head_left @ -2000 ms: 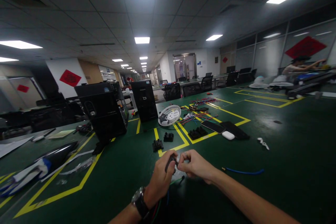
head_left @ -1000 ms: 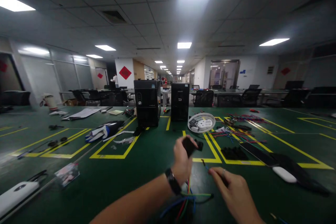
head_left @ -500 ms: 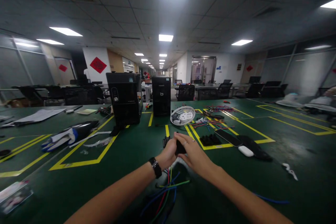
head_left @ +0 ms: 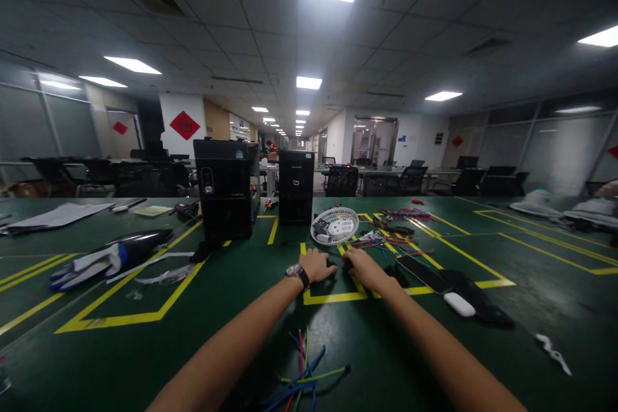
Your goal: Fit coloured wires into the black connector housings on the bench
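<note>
Over the green table, my left hand point(head_left: 316, 265) reaches forward, its fingers and thumb closed on a small black block point(head_left: 331, 263). Just to its right, my right hand point(head_left: 361, 266) is also closed, with a small dark piece under its fingertips, mostly hidden. A gap separates the two hands, both near a rectangle of yellow tape point(head_left: 333, 299). Loose red, blue and green wires point(head_left: 306, 376) lie nearer to me, between my forearms. Black blocks beside my right wrist are largely covered by it.
A white plastic basket point(head_left: 335, 226) holding small parts stands beyond my hands. Behind it are two black computer cases point(head_left: 224, 196), point(head_left: 295, 190). A phone point(head_left: 422, 272), a white case point(head_left: 458, 304) and wire bundles lie right; gloves point(head_left: 91, 265) lie left.
My hands were together around a black block and have now come apart, reaching a little further over the taped area. The wires below show more fully. The view has tilted slightly up.
</note>
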`<state>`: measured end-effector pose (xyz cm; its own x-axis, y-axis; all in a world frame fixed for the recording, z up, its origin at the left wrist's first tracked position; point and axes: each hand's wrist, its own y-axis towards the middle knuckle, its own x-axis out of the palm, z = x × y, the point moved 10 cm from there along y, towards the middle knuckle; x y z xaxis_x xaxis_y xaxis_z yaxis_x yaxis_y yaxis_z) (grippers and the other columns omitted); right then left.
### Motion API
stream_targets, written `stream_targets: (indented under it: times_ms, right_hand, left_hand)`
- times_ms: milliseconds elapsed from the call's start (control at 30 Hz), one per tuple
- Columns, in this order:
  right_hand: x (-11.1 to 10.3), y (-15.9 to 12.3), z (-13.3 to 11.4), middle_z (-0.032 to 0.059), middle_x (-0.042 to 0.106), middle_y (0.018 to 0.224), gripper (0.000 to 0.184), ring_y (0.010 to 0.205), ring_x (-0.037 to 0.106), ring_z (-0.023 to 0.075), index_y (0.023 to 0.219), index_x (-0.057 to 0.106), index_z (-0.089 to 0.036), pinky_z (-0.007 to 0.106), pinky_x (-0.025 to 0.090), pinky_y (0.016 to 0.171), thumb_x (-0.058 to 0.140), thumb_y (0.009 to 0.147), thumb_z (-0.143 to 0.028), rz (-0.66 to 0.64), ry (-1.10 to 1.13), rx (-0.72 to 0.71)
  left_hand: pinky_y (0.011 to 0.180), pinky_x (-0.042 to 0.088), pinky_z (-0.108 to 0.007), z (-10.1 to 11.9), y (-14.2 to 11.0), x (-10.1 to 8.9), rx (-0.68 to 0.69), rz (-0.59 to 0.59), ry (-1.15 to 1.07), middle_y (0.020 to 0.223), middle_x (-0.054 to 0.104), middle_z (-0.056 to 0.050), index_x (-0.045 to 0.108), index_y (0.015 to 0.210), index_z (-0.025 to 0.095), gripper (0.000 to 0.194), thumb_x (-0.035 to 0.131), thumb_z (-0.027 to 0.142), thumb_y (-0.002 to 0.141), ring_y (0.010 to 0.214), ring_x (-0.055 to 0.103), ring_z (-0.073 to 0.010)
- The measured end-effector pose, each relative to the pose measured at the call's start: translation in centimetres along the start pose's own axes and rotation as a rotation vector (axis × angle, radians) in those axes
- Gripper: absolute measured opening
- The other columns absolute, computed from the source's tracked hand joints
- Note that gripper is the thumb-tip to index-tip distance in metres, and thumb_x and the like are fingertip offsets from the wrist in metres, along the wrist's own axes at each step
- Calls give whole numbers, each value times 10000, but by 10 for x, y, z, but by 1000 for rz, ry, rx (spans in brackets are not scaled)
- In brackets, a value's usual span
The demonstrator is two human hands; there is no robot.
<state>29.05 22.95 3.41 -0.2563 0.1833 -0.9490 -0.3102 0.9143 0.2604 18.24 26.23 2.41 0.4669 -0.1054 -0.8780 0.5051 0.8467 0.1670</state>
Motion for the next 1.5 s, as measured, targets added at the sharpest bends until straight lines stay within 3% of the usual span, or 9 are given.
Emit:
stream_targets:
  times_ms: [167, 333, 500, 700, 900, 1000, 1133, 1267, 1500]
  right_hand:
    - [18, 4, -7, 152, 605, 1228, 551, 1148, 544, 263, 1223, 579, -134, 352, 390, 973, 603, 699, 36, -34, 36, -42]
    - [25, -1, -34, 125, 563, 1300, 653, 1177, 529, 232, 1364, 455, -177, 331, 378, 999, 651, 747, -87, -40, 70, -79]
    - [2, -24, -22, 162, 486, 1382, 592, 1285, 417, 264, 1379, 432, -148, 364, 291, 1067, 624, 827, -250, 33, -18, 43]
    - [-20, -77, 33, 285, 587, 1198, 275, 1264, 402, 407, 1093, 624, -53, 571, 210, 1038, 537, 857, -164, 79, -149, 349]
    - [-36, -89, 14, 131, 699, 1023, 276, 997, 638, 264, 1105, 623, -163, 346, 447, 873, 576, 854, -267, 136, -17, 354]
    - [-51, -85, -18, 100, 686, 1092, 354, 1002, 645, 207, 1225, 544, -176, 279, 477, 848, 507, 909, -330, 250, 118, 323]
    - [-61, -88, -77, 66, 704, 1033, 384, 928, 668, 216, 1241, 539, -219, 309, 522, 789, 575, 863, -279, 328, 581, 163]
    - [-85, -123, -97, 92, 625, 1213, 376, 1088, 601, 242, 1229, 573, -223, 376, 482, 920, 570, 853, -220, 334, 561, 82]
    - [-69, -231, -20, 113, 617, 1135, 315, 1015, 588, 277, 1114, 662, -218, 420, 457, 919, 615, 807, -270, 68, 72, 332]
  left_hand:
    - [933, 377, -522, 5, -18, 9, 102, -104, 97, 1204, 608, -162, 351, 1418, 242, 660, 528, 361, 794, 1134, 532, -361]
    - [959, 359, -526, -4, -35, 11, 144, -187, 122, 1222, 599, -169, 141, 1494, 223, 795, 504, 288, 790, 1153, 537, -349]
    - [1036, 293, -533, -4, -38, 3, 206, -161, 108, 1360, 498, -170, 156, 1494, 214, 803, 523, 281, 782, 1271, 442, -323]
    - [1087, 293, -461, 45, -43, -17, 412, 107, -34, 1354, 497, -157, 432, 1361, 142, 538, 490, 326, 859, 1283, 409, -279]
    - [1028, 386, -425, 66, -50, -22, 251, 223, -553, 1248, 562, -136, 491, 1264, 163, 450, 521, 386, 874, 1170, 505, -246]
    - [829, 511, -403, 61, -62, 9, -34, 4, -1018, 1213, 577, -129, 454, 1272, 214, 530, 424, 577, 888, 1040, 591, -239]
    - [706, 545, -350, 71, -86, 30, -132, -165, -1509, 1121, 629, -143, 518, 1139, 176, 496, 393, 594, 902, 908, 649, -221]
    - [614, 538, -303, 36, -100, 17, -189, -37, -1639, 965, 671, -138, 507, 1138, 138, 390, 481, 458, 918, 712, 662, -181]
    - [510, 525, -282, -35, -132, -3, -206, 89, -1495, 1049, 660, -152, 482, 1224, 139, 428, 411, 456, 946, 646, 676, -179]
